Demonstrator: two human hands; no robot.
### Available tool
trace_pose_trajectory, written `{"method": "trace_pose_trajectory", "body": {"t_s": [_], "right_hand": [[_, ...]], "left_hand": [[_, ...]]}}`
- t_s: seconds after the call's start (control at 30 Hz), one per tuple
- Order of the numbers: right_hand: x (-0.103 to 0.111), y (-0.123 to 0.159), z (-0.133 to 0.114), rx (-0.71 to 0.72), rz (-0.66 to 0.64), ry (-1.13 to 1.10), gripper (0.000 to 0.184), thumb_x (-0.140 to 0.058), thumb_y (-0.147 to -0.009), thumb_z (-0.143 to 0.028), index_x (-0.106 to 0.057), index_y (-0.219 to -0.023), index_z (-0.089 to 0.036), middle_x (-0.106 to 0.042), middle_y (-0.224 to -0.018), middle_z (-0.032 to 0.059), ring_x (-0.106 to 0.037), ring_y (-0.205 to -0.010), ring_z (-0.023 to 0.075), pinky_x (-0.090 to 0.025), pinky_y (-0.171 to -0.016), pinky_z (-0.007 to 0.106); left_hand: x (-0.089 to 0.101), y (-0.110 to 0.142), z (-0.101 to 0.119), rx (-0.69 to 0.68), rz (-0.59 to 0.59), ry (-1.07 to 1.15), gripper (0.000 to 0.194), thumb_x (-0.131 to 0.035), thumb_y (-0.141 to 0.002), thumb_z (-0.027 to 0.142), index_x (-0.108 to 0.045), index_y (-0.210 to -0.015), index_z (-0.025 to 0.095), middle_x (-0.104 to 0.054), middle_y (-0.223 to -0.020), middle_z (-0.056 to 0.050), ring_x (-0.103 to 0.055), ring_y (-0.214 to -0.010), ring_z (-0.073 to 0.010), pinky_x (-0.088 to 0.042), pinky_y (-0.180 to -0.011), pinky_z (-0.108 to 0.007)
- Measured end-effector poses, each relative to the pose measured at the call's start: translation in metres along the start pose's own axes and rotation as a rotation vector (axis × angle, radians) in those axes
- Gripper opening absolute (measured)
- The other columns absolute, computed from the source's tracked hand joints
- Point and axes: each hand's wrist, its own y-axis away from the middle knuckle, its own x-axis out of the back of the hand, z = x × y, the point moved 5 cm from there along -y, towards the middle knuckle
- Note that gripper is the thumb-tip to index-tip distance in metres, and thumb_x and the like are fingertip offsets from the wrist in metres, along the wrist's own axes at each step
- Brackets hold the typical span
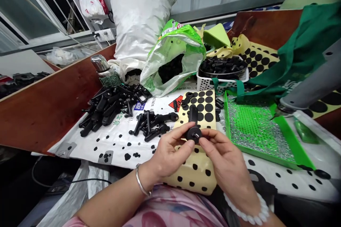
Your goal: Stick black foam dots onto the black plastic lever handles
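My left hand [174, 149] is closed on a black crank-like handle [193, 113], gripping it at its round end. A black disc [193, 134] with a small shiny metal piece at its centre faces me there. My right hand [223, 156] pinches the disc's right edge between thumb and fingers; whether it also holds a small part is hidden. Under both hands lies a yellow sheet [181, 122] of round black stickers, its near part bearing rows of black dots. Several similar black handles [153, 124] lie just left of the sheet.
A larger heap of black handles [106, 103] lies at the left by a wooden board [53, 103]. Small metal pieces fill a green tray [227, 127] on the right, beside a grey powered screwdriver [309, 81]. Behind are an open green bag [183, 42] and a white basket [207, 84] of black parts.
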Motion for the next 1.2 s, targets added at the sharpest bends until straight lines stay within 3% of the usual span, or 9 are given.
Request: {"method": "trace_pose_trajectory", "body": {"t_s": [0.07,0.13,0.23,0.37,0.57,0.83,1.0,1.1,1.2], "right_hand": [[0.009,0.001,-0.011,0.188,0.019,0.227,0.02,-0.07,-0.081,-0.034,-0.065,-0.096,-0.021,-0.066,-0.094,0.005,-0.062,-0.087,0.0192,-0.051,-0.078,0.033],[0.015,0.004,-0.023,0.431,0.055,0.424,0.014,-0.065,-0.085,-0.026,-0.065,-0.099,-0.023,-0.063,-0.1,0.0046,-0.059,-0.094,0.0189,-0.047,-0.086,0.033],[0.014,0.009,-0.032,0.673,0.025,0.587,0.022,-0.063,-0.086,-0.015,-0.063,-0.106,-0.024,-0.059,-0.104,0.0044,-0.056,-0.097,0.0173,-0.043,-0.089,0.032],[0.007,0.012,-0.035,0.787,-0.049,0.732,0.026,-0.06,-0.086,-0.008,-0.062,-0.108,-0.021,-0.056,-0.102,0.0055,-0.056,-0.095,0.0166,-0.044,-0.086,0.03],[0.002,0.011,-0.034,0.849,-0.149,0.876,0.022,-0.057,-0.087,-0.007,-0.061,-0.107,-0.016,-0.054,-0.103,0.009,-0.056,-0.093,0.019,-0.045,-0.081,0.034],[-0.002,0.006,-0.03,0.815,-0.199,1.046,0.014,-0.053,-0.09,-0.012,-0.057,-0.103,-0.012,-0.055,-0.099,0.0111,-0.056,-0.09,0.0223,-0.046,-0.076,0.039],[0.0,-0.001,-0.03,0.742,-0.318,1.079,0.007,-0.051,-0.09,-0.013,-0.056,-0.094,-0.017,-0.056,-0.09,0.0071,-0.055,-0.083,0.0213,-0.045,-0.071,0.037],[0.002,-0.003,-0.028,0.716,-0.381,1.047,0.011,-0.048,-0.091,-0.012,-0.053,-0.084,-0.019,-0.055,-0.085,0.0053,-0.055,-0.079,0.0201,-0.045,-0.068,0.035],[0.006,-0.003,-0.027,0.742,-0.308,1.003,0.008,-0.05,-0.09,-0.014,-0.055,-0.092,-0.019,-0.056,-0.091,0.0073,-0.058,-0.083,0.0209,-0.047,-0.07,0.036]], "left_hand": [[-0.001,0.001,-0.008,0.204,-0.051,0.289,0.044,-0.06,-0.085,0.028,-0.056,-0.128,0.018,-0.066,-0.11,-0.011,-0.066,-0.093,-0.0215,-0.058,-0.073,-0.031],[-0.005,0.002,-0.01,0.29,-0.099,0.479,0.044,-0.064,-0.083,0.029,-0.058,-0.126,0.021,-0.068,-0.104,-0.009,-0.068,-0.089,-0.0213,-0.059,-0.068,-0.029],[-0.008,0.003,-0.009,0.29,-0.126,0.58,0.041,-0.067,-0.081,0.025,-0.062,-0.122,0.025,-0.067,-0.102,-0.006,-0.067,-0.088,-0.0189,-0.059,-0.07,-0.028],[-0.009,0.003,-0.008,0.28,-0.126,0.556,0.041,-0.067,-0.081,0.021,-0.063,-0.121,0.026,-0.066,-0.101,-0.004,-0.064,-0.08,-0.0122,-0.058,-0.074,-0.027],[-0.007,0.004,-0.011,0.316,-0.108,0.449,0.048,-0.067,-0.079,0.024,-0.058,-0.126,0.018,-0.052,-0.065,0.004,-0.047,-0.058,-0.0056,-0.056,-0.077,-0.033],[-0.008,0.006,-0.018,0.326,-0.097,0.327,0.053,-0.066,-0.079,0.027,-0.053,-0.128,0.014,-0.052,-0.07,0.002,-0.041,-0.059,-0.006,-0.05,-0.075,-0.029],[-0.009,0.009,-0.023,0.328,-0.101,0.249,0.056,-0.065,-0.079,0.025,-0.05,-0.131,0.012,-0.049,-0.068,0.003,-0.04,-0.059,-0.0066,-0.044,-0.065,-0.023],[-0.01,0.01,-0.026,0.346,-0.106,0.281,0.056,-0.066,-0.078,0.026,-0.051,-0.13,0.012,-0.049,-0.067,0.004,-0.042,-0.06,-0.0068,-0.046,-0.069,-0.025],[-0.014,0.01,-0.029,0.401,-0.103,0.413,0.059,-0.069,-0.077,0.031,-0.05,-0.131,0.014,-0.057,-0.075,0.0,-0.053,-0.068,-0.0096,-0.05,-0.078,-0.03]]}}
